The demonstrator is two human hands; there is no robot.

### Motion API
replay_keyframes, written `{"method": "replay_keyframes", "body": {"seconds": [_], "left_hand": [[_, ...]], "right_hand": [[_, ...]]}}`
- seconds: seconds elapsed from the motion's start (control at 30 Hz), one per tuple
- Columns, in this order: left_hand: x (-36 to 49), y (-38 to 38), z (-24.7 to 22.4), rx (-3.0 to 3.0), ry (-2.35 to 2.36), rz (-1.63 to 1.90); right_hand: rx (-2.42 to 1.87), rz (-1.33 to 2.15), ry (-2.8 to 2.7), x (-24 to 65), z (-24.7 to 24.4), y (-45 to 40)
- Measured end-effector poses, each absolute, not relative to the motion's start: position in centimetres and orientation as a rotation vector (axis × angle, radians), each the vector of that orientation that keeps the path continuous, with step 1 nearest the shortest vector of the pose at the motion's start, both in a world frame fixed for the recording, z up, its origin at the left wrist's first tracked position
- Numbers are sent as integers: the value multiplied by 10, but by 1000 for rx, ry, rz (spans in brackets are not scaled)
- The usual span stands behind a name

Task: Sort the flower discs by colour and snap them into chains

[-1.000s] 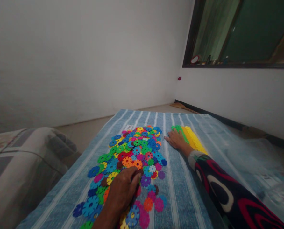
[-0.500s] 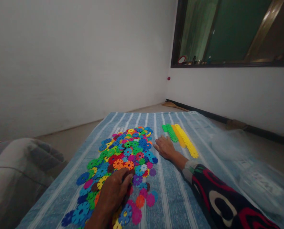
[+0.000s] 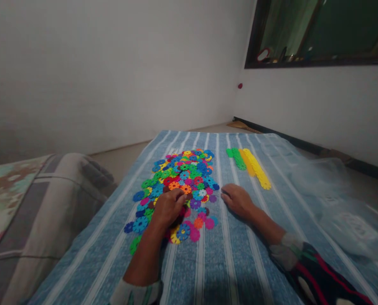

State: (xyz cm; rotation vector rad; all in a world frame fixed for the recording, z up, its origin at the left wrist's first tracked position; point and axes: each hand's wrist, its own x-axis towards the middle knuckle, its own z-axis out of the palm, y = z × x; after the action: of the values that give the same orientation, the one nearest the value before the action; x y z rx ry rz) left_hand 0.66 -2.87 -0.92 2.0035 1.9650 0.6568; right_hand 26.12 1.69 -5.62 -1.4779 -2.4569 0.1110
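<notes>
Right hand [image 3: 238, 202] drawn back from green row [image 3: 239, 161], now beside disc pile [image 3: 189, 173].
Its fingers curled, grip can't tell; left hand [image 3: 169, 206] over pile, fingertips bunched, hold unclear. Orange row [image 3: 246, 162] and yellow row [image 3: 258, 170] lie right of pile. Risk: overlapping discs may drag along on a pick; right sleeve [image 3: 316, 271] could skew yellow row if it brushes past.

cloth [image 3: 214, 262] is blue, white-striped | disc pile [image 3: 193, 171] mixes many colours (purple too) | disc rows [image 3: 248, 163] run green, orange, yellow
</notes>
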Motion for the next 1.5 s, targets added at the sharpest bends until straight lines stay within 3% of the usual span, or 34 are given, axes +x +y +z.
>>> {"method": "replay_keyframes", "body": {"seconds": [0.37, 0.73, 1.07, 1.5], "left_hand": [[2, -29, -13, 2078, 2009, 569], [-24, -23, -18, 1862, 2276, 778], [-7, -20, -38, 2202, 2062, 664], [-5, -19, -41, 2231, 2093, 519]], "right_hand": [[-1354, 31, -2434, 248, -74, -11], [-1243, 53, -2334, 255, -87, -11], [-1225, 63, -2341, 260, -92, -8], [-1239, 62, -2363, 258, -86, -10]]}}
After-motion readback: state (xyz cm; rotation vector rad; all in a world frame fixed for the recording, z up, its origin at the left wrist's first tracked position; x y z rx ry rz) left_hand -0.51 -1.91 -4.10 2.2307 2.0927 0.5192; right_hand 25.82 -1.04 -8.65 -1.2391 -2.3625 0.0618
